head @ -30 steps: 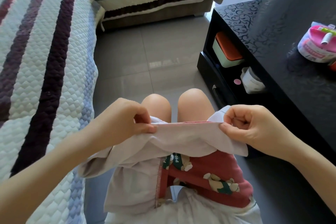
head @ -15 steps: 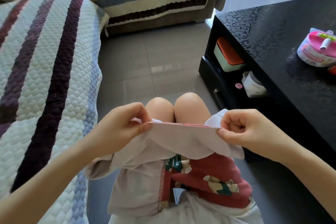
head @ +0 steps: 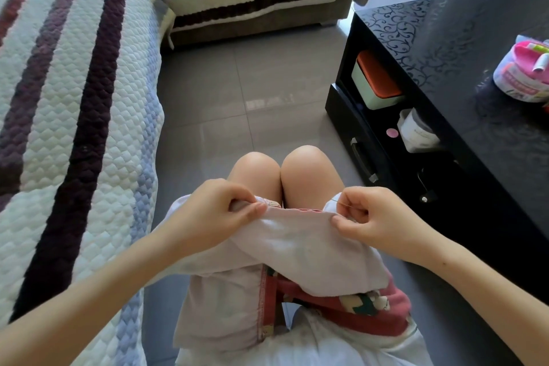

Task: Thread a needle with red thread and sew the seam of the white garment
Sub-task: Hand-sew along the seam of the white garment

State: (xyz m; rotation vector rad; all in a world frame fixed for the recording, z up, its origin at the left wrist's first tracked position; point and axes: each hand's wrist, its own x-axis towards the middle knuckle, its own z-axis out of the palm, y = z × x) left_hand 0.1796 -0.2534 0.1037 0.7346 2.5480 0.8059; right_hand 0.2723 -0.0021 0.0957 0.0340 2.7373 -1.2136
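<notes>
Garment (head: 297, 241) of white fabric is draped over the lap, with its top edge stretched just above the knees. Left hand (head: 219, 211) pinches the left end of the garment edge. Right hand (head: 371, 214) pinches the right end, and the needle (head: 341, 203) shows at its fingertips. Red stitching (head: 300, 210) runs along the edge.

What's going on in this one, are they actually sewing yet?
A seated person holds the white garment stretched over their knees. The left hand pinches one end of its top edge and the right hand pinches the other. A line of red stitching already runs along that edge between the hands. A thin needle shows at the right hand's fingers, so sewing appears under way. A pink pouch sits on the black table to the person's right.
</notes>
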